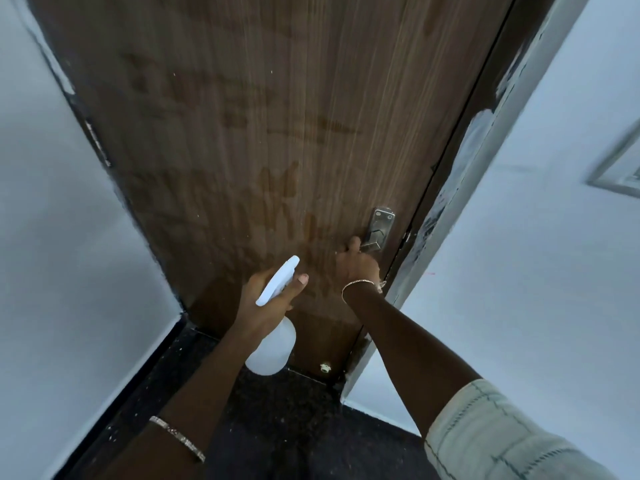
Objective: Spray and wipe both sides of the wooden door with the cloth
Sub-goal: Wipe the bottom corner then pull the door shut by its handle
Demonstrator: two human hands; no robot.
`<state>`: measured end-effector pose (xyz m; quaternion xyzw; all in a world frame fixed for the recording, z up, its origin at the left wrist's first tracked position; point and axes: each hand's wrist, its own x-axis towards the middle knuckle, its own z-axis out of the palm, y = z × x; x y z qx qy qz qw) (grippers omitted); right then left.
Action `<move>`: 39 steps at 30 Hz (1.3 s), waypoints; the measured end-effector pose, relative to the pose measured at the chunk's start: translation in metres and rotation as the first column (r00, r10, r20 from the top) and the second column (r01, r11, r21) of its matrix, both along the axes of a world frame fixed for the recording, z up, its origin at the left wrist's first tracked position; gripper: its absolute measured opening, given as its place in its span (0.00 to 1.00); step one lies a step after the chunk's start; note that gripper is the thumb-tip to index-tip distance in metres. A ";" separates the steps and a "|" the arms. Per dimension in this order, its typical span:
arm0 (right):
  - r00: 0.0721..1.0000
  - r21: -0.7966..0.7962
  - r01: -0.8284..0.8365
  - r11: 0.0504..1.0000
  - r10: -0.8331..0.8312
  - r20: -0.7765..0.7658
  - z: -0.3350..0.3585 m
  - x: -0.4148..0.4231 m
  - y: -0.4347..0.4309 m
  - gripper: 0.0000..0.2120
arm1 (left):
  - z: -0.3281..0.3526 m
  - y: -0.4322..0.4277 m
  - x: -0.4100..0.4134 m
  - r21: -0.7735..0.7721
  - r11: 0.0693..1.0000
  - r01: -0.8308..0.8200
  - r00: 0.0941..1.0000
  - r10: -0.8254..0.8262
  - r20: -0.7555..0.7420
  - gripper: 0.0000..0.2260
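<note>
The wooden door (277,116) stands shut in its frame (491,126), filling the view from 10 o'clock to 2 o'clock. Damp streaks (277,192) darken its middle, so this face looks already sprayed and wiped. At about 4 o'clock on the door, the right grip (358,268) is curled on the lever of the door handle (374,244), probably to swing the door open and reach its other side. The left grip (268,301), near 6 o'clock in the view, is wrapped round the neck of the spray bottle (273,351). One finger lies beside the spray head, and the bottle is held low and just clear of the wood, ready for the next face. No cloth is in view, so I cannot tell where it is
</note>
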<state>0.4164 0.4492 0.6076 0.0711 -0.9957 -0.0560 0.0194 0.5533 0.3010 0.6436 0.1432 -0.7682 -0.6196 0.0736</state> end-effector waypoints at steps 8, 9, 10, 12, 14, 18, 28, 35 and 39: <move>0.991 0.201 -0.131 0.971 0.125 0.039 0.006 0.024 0.000 0.15 | 0.018 0.023 0.014 0.019 0.993 -0.120 0.992 0.120 -0.025 0.09; 0.990 0.203 -0.141 0.969 0.135 0.043 0.006 0.030 -0.001 0.15 | 0.020 0.025 0.017 0.019 0.991 -0.133 0.990 0.134 -0.032 0.09; 0.989 0.199 -0.149 0.969 0.143 0.045 0.005 0.036 -0.002 0.15 | 0.023 0.027 0.021 0.020 0.989 -0.144 0.989 0.144 -0.039 0.08; 0.985 0.185 -0.170 0.968 0.165 0.042 0.001 0.048 -0.005 0.15 | 0.023 0.028 0.029 0.019 0.988 -0.153 0.986 0.154 -0.067 0.08; 0.982 0.150 -0.188 0.971 0.183 0.046 -0.006 0.061 -0.008 0.16 | 0.026 0.030 0.040 0.036 0.985 -0.166 0.982 0.169 -0.081 0.08; 0.986 -0.013 -0.162 0.987 0.163 0.042 -0.015 0.090 -0.016 0.21 | 0.023 0.034 0.063 0.047 0.978 -0.201 0.978 0.203 -0.050 0.09; 0.945 -0.405 -0.307 0.861 0.325 -0.026 0.009 0.219 -0.049 0.44 | 0.021 0.023 0.162 0.088 0.941 -0.326 0.937 0.334 -0.102 0.25; 0.740 -0.393 -0.646 0.654 0.664 -0.111 -0.026 0.313 -0.033 0.40 | 0.026 0.015 0.264 0.154 0.885 -0.439 0.877 0.459 -0.142 0.11; 0.650 -0.623 -0.605 0.495 0.759 -0.028 -0.034 0.340 -0.009 0.34 | 0.029 0.010 0.305 0.161 0.865 -0.475 0.852 0.498 -0.163 0.08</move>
